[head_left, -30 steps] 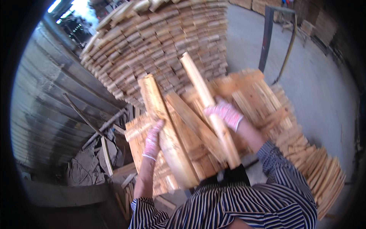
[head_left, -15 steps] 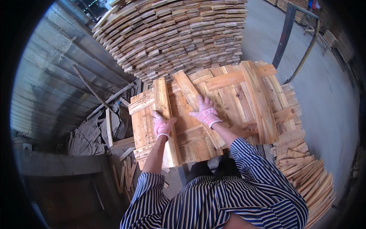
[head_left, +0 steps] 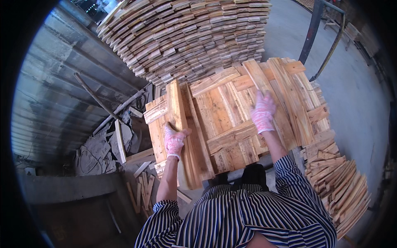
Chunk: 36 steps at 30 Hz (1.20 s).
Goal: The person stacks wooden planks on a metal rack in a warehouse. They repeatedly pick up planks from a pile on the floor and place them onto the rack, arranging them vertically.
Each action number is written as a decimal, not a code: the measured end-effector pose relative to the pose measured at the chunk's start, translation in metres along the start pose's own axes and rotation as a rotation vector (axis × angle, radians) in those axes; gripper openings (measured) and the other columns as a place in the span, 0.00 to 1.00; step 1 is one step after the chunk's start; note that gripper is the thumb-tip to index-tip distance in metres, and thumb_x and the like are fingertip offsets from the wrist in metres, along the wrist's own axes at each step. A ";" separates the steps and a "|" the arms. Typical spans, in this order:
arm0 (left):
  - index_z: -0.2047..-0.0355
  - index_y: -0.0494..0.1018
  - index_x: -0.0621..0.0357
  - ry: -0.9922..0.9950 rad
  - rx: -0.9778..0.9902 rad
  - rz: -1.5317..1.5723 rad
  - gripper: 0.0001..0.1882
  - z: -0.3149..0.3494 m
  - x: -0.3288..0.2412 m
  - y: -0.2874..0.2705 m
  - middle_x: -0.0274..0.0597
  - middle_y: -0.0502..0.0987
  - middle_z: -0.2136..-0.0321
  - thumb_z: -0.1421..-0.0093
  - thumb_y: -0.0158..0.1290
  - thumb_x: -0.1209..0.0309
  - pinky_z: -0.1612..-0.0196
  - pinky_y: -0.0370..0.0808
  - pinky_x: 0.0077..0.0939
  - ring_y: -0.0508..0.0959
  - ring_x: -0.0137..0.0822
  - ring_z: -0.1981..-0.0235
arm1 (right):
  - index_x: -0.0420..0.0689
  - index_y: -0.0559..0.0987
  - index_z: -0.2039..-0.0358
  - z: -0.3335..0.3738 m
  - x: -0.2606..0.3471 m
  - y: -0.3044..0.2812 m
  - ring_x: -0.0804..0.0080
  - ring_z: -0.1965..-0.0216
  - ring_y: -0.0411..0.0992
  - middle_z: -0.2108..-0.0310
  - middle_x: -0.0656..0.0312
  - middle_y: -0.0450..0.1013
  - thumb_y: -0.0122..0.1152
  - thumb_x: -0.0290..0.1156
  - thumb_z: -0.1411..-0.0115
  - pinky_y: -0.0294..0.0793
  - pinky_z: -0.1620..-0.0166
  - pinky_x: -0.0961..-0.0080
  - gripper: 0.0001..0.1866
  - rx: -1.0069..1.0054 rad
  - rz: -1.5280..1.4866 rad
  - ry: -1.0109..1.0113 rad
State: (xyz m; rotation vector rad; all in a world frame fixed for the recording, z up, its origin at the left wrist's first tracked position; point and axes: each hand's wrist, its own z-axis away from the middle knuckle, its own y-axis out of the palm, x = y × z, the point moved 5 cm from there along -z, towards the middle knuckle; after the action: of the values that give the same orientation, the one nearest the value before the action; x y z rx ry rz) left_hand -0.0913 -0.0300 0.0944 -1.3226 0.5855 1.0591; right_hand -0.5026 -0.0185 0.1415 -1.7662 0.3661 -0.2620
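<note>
Both my hands wear pink-and-white knit gloves over a flat bed of pale boards [head_left: 231,153]. My left hand [head_left: 174,141] is closed around a long wooden plank [head_left: 175,101] near the bed's left side, thumb across its top. A second, darker plank [head_left: 198,136] lies close along its right side. My right hand [head_left: 263,113] lies on another plank [head_left: 257,73], fingers stretched along it and thumb out to the left. This plank slants beside a wide plank [head_left: 291,99] on the right, and the hand hides part of it.
Behind the bed rises a tall stack of boards [head_left: 194,37]. Loose thin wood strips [head_left: 341,192] pile up at right, near a metal frame [head_left: 313,33]. Corrugated metal sheeting [head_left: 53,91] stands at left, with rubble [head_left: 97,151] and offcuts [head_left: 142,188] below.
My right hand has moved right, and the plank beneath it now lies near the wide right-hand plank. Under my left hand, planks have spread apart, baring a darker one.
</note>
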 end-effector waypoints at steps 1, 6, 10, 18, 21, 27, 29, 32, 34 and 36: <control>0.38 0.61 0.70 -0.001 -0.051 -0.101 0.53 0.004 -0.010 -0.009 0.58 0.76 0.49 0.61 0.78 0.66 0.43 0.73 0.34 0.77 0.51 0.48 | 0.55 0.62 0.30 0.006 0.018 0.003 0.45 0.41 0.71 0.38 0.42 0.67 0.68 0.46 0.42 0.74 0.43 0.56 0.41 0.068 -0.243 -0.017; 0.38 0.60 0.73 0.113 -0.258 -0.328 0.52 0.003 0.008 -0.059 0.57 0.78 0.54 0.59 0.76 0.66 0.50 0.76 0.34 0.79 0.47 0.55 | 0.48 0.62 0.30 0.066 0.188 0.031 0.54 0.49 0.78 0.43 0.42 0.73 0.63 0.48 0.38 0.79 0.48 0.62 0.39 0.599 -0.914 -0.084; 0.36 0.61 0.74 0.068 -0.142 -0.235 0.55 -0.009 -0.024 -0.035 0.67 0.75 0.44 0.61 0.74 0.62 0.40 0.72 0.36 0.76 0.55 0.42 | 0.49 0.63 0.30 0.062 0.227 0.082 0.61 0.58 0.80 0.44 0.47 0.76 0.59 0.55 0.36 0.81 0.60 0.66 0.40 0.357 -0.801 -0.001; 0.29 0.49 0.73 -0.062 -0.119 -0.225 0.66 0.008 -0.020 -0.001 0.68 0.70 0.39 0.57 0.76 0.53 0.37 0.70 0.38 0.73 0.54 0.40 | 0.60 0.62 0.28 0.012 0.126 0.105 0.62 0.53 0.78 0.45 0.50 0.76 0.62 0.53 0.37 0.79 0.56 0.65 0.39 0.553 -0.928 0.053; 0.28 0.47 0.72 -0.103 -0.067 -0.350 0.69 0.000 -0.030 0.008 0.66 0.71 0.40 0.58 0.74 0.45 0.39 0.73 0.36 0.76 0.55 0.43 | 0.59 0.62 0.29 0.007 0.116 0.101 0.50 0.41 0.72 0.42 0.45 0.73 0.59 0.50 0.35 0.73 0.43 0.55 0.36 0.433 -0.770 0.111; 0.30 0.52 0.71 -0.046 -0.220 -0.301 0.63 -0.018 0.015 -0.077 0.68 0.73 0.43 0.55 0.74 0.49 0.41 0.73 0.40 0.76 0.57 0.43 | 0.64 0.63 0.29 0.018 0.122 0.106 0.43 0.46 0.75 0.41 0.44 0.71 0.53 0.49 0.31 0.75 0.46 0.54 0.31 0.334 -0.845 0.120; 0.30 0.50 0.71 -0.063 -0.265 -0.321 0.62 -0.016 0.050 -0.109 0.67 0.70 0.40 0.52 0.73 0.49 0.39 0.71 0.39 0.74 0.55 0.40 | 0.65 0.63 0.29 0.033 0.158 0.093 0.44 0.50 0.77 0.42 0.45 0.72 0.53 0.50 0.31 0.77 0.49 0.57 0.31 0.424 -0.891 0.057; 0.29 0.51 0.71 0.082 -0.114 0.016 0.50 -0.021 0.099 -0.110 0.65 0.68 0.37 0.41 0.66 0.58 0.36 0.66 0.32 0.71 0.49 0.37 | 0.63 0.59 0.27 0.075 0.231 0.080 0.47 0.50 0.76 0.39 0.45 0.70 0.52 0.50 0.31 0.77 0.49 0.63 0.34 0.522 -0.720 0.016; 0.29 0.51 0.69 0.068 -0.025 -0.055 0.46 -0.038 0.084 -0.089 0.58 0.70 0.38 0.38 0.64 0.63 0.37 0.67 0.29 0.72 0.42 0.39 | 0.60 0.56 0.26 0.082 0.257 0.091 0.47 0.43 0.73 0.36 0.45 0.67 0.51 0.49 0.32 0.74 0.44 0.63 0.36 0.499 -0.759 0.030; 0.28 0.52 0.66 0.126 -0.025 -0.033 0.45 -0.039 0.091 -0.098 0.54 0.75 0.43 0.38 0.64 0.66 0.42 0.72 0.28 0.75 0.39 0.46 | 0.57 0.60 0.27 0.088 0.283 0.080 0.47 0.34 0.65 0.31 0.44 0.61 0.53 0.48 0.33 0.68 0.36 0.63 0.35 0.676 -0.823 0.068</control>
State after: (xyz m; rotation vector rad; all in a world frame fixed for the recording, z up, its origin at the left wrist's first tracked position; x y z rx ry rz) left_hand 0.0431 -0.0330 0.0567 -1.4234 0.6446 0.9639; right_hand -0.2164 -0.0629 0.0383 -1.1483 -0.3984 -0.9135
